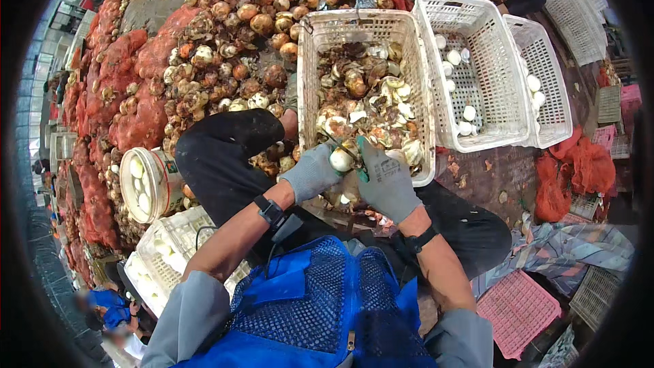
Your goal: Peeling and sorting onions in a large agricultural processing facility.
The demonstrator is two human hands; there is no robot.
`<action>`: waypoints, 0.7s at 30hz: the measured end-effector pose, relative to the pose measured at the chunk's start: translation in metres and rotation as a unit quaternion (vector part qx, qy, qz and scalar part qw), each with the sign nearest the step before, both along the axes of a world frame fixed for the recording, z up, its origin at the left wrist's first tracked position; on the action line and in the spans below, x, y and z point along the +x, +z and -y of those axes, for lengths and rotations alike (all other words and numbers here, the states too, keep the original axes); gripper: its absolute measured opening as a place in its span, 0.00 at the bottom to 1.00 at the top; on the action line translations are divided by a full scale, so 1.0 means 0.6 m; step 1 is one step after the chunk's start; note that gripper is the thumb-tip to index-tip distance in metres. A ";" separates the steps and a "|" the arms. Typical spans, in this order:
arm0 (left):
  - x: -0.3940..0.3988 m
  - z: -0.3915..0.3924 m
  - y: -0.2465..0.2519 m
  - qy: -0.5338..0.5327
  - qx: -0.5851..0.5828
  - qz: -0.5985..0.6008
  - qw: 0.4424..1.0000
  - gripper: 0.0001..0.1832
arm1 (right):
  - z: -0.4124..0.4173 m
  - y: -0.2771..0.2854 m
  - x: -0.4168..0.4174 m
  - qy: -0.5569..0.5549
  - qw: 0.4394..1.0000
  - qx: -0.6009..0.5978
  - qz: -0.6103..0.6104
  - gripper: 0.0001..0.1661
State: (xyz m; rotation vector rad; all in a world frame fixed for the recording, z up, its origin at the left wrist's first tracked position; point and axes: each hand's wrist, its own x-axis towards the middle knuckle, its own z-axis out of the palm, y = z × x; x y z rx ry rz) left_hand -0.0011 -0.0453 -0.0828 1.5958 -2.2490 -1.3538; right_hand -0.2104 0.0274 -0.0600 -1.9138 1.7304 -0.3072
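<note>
Both hands wear grey knit gloves and meet over the near end of a white plastic crate of onions and loose skins. My left hand grips a partly peeled white onion. In my right hand, whose glove shows green at the fingers, is a knife; its dark blade lies across the top of the onion. The knife's handle is mostly hidden by the fingers. Brown skins and pale peelings fill much of the crate under the hands.
Two white crates with peeled onions stand to the right. Unpeeled onions and red mesh sacks are heaped at the left, near a bucket of peeled onions. A pink crate lies lower right. Other people sit nearby.
</note>
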 end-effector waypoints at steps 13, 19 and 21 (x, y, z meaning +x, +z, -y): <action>0.005 -0.012 -0.037 -0.004 0.001 -0.115 0.993 0.31 | -0.016 -0.076 -0.068 0.026 0.999 -0.005 -0.039 0.43; 0.007 -0.021 -0.039 0.031 -0.062 -0.151 0.986 0.29 | -0.028 -0.072 -0.083 -0.082 0.995 -0.058 -0.016 0.35; 0.009 -0.026 -0.045 0.033 -0.085 -0.130 0.987 0.34 | -0.021 -0.053 -0.065 -0.098 0.993 -0.056 0.017 0.33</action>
